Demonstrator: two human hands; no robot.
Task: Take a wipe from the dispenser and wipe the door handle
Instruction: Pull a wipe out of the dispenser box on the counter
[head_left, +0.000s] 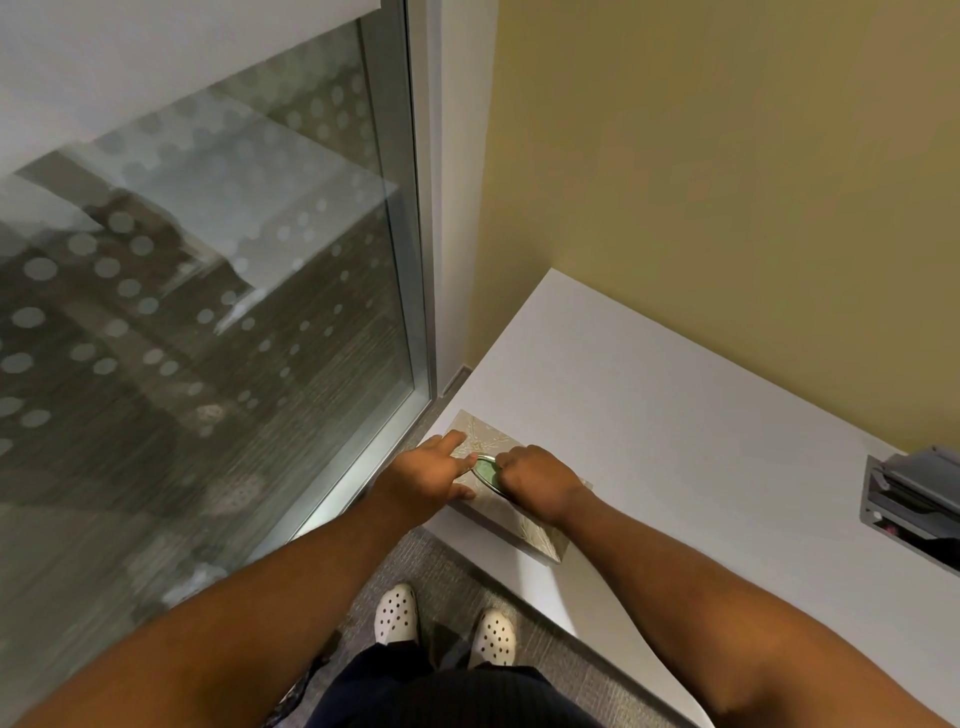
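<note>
I stand at the corner of a white rectangular table (675, 395) that meets a mustard-yellow wall (727, 156). On the table's near corner sits the beige cardboard dispenser box with a pale leaf pattern (537, 535), and both my hands are on its top. My left hand (426, 475) lies flat on the box's left side, fingers loosely spread, with the index finger stretched toward the far corner and another fingertip touching the rim of the oval opening (487, 472). It presses on the box rather than holding anything. My right hand (535, 486) is curled into a narrow fist at the right edge of that opening, knuckles up, fingertips tucked down at the rim. I cannot tell whether they pinch a wipe; the opening shows only a greenish sheen inside.

To my left rises a tall glass panel with rows of frosted dots (182, 312), set in a grey metal frame (421, 234). At the table's right edge is a grey recessed cable box (909, 499). Below, my white perforated clogs (447, 623) stand on grey carpet (457, 566).
</note>
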